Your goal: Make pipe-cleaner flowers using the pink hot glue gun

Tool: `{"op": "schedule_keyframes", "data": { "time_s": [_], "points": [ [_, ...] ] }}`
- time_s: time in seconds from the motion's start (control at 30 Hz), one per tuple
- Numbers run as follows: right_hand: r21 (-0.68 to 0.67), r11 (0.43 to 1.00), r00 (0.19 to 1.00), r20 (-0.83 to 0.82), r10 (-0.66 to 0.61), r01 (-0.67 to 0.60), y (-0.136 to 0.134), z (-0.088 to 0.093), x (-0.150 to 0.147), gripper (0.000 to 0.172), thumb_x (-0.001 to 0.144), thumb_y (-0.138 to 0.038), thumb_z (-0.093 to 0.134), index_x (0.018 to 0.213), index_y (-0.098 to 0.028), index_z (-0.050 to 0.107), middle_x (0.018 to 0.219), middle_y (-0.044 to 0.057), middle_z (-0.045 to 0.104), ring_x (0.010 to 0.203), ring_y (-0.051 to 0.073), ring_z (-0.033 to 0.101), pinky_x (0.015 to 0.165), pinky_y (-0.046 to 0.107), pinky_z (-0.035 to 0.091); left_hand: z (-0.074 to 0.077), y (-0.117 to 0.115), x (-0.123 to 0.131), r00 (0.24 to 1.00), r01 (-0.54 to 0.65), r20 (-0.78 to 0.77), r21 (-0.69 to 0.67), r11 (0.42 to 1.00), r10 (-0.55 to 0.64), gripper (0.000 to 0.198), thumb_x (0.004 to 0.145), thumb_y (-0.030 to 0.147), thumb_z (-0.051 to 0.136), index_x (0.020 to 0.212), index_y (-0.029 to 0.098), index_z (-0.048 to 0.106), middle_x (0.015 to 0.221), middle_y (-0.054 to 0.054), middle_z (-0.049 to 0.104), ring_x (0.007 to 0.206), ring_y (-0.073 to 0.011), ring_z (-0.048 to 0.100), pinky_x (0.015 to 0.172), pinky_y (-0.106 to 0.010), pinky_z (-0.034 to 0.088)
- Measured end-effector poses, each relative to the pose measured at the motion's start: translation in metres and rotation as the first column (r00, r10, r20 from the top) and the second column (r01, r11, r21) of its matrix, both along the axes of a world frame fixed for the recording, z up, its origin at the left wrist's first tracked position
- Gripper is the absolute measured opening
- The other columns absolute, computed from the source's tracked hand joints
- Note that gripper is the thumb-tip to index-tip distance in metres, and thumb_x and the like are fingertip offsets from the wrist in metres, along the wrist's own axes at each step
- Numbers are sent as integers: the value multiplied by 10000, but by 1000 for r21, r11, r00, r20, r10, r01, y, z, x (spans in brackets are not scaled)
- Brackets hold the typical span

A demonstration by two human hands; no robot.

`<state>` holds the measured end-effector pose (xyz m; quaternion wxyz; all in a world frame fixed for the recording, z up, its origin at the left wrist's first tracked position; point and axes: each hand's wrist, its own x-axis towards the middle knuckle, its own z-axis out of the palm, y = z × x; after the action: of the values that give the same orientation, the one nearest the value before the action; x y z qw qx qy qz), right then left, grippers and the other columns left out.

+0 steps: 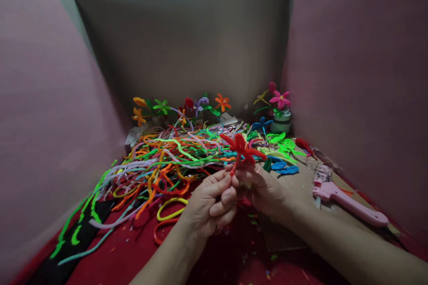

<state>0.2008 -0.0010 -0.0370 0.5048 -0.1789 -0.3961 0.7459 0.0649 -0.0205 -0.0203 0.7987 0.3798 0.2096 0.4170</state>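
Observation:
A red pipe-cleaner flower (241, 146) stands up between both hands over the red table (127, 254). My left hand (210, 200) is closed, its thumb and fingers pinching the flower's short red stem from the left. My right hand (264, 187) is curled against it from the right, fingers pressed on the same stem just under the petals. A big heap of loose pipe cleaners (167, 156) in many colours lies just beyond the hands.
Finished pipe-cleaner flowers (200, 106) line the back wall, and a pink one sits in a small pot (281, 121). A pink glue gun (344, 198) lies at the right. Green and blue leaf shapes (284, 149) lie nearby. Pink panels wall both sides.

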Motion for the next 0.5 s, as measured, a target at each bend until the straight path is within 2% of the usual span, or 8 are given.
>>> {"op": "schedule_keyframes", "data": {
  "time_s": [0.1, 0.2, 0.23, 0.3, 0.4, 0.5],
  "points": [
    [-21, 1000, 999, -37, 0, -1, 2, -4, -1, 179, 657, -249, 677, 819, -172, 679, 621, -16, 587, 509, 84, 487, 474, 192, 372, -4, 3, 1, 1000, 10, 15, -8, 1000, -10, 144, 826, 264, 518, 783, 135, 562, 469, 84, 432, 262, 14, 102, 248, -111, 232],
    [20, 1000, 999, -38, -13, 14, 4, -7, -2, 121, 686, -250, 645, 755, -152, 661, 551, -21, 555, 465, 95, 501, 451, 206, 386, -2, 5, 5, 984, -80, -147, 106, 991, 95, 172, 822, 290, 515, 767, 132, 559, 479, 59, 489, 264, -5, 253, 293, -135, 295],
    [31, 999, 999, -34, -19, 20, 5, -8, -2, 115, 694, -257, 636, 741, -153, 654, 533, -23, 549, 450, 104, 506, 435, 215, 389, -1, 5, 6, 958, -122, -235, 171, 978, 161, 185, 821, 298, 513, 754, 131, 556, 489, 48, 510, 282, -18, 325, 320, -144, 318],
    [23, 997, 997, -28, -72, 72, 4, -6, -3, 89, 685, -244, 646, 726, -165, 649, 545, -21, 569, 454, 117, 520, 427, 228, 401, 2, 5, 8, 853, -190, -413, 323, 927, 319, 186, 811, 305, 520, 753, 132, 555, 538, 32, 548, 342, -46, 434, 377, -166, 356],
    [-2, 972, 972, -16, -236, 236, 1, -2, -5, 79, 631, -165, 690, 704, -185, 667, 623, -26, 619, 544, 109, 541, 519, 226, 433, 3, 4, 8, 641, -205, -529, 579, 789, 556, 140, 790, 292, 539, 819, 158, 562, 632, 20, 576, 460, -88, 506, 450, -196, 396],
    [53, 942, 942, 39, -333, 331, -2, -1, -5, 69, 647, -185, 697, 712, -203, 687, 680, -25, 651, 647, 120, 559, 661, 250, 442, -1, 5, 3, 466, -86, -459, 827, 555, 756, 98, 814, 249, 499, 841, 190, 572, 718, -8, 604, 625, -126, 554, 583, -222, 424]
  ]
}}
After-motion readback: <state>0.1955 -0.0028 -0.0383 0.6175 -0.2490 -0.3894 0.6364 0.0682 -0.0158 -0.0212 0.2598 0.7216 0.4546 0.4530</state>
